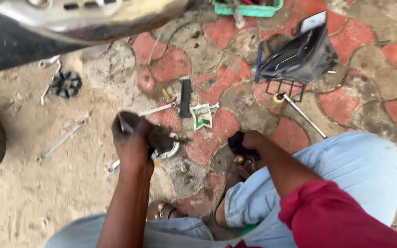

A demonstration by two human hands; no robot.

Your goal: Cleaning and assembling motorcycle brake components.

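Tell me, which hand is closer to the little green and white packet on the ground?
Left. The left hand is just left of the packet; the right hand sits lower right, a bit farther, on a dark cloth.

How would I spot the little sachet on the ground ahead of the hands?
Start at the red and grey paving ahead of the knees. Just beyond the left hand, beside an upright black bar, lies the sachet. It is the only flat white and green packet there; its neighbours are dark or metal.
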